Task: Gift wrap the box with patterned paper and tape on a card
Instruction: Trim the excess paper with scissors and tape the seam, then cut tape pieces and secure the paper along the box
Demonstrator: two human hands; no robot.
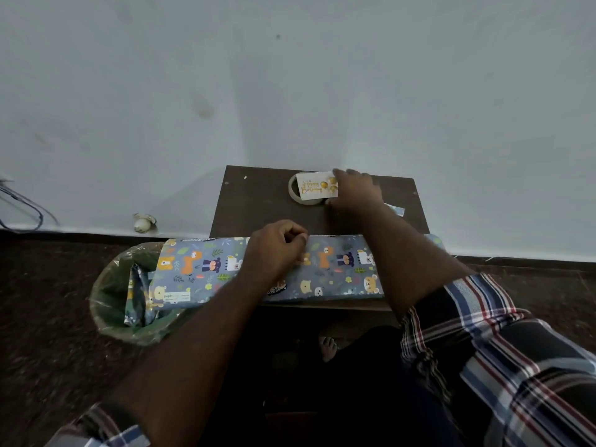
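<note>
While the wrapped box (267, 269) lies across the table's (258, 201) near edge, its left end hanging over a bin (109, 304) at eight o'clock, the left hand (277, 250) rests on top of it, fingers curled and thumb pinched to forefinger, though on what I cannot tell. Up at one o'clock the right hand (356, 188) holds the card's (314, 186) right end, and the card sits over the tape roll (295, 191).

Plain room: bare wall (290, 75), small wooden table (258, 201), lined wastebasket (109, 298).
</note>
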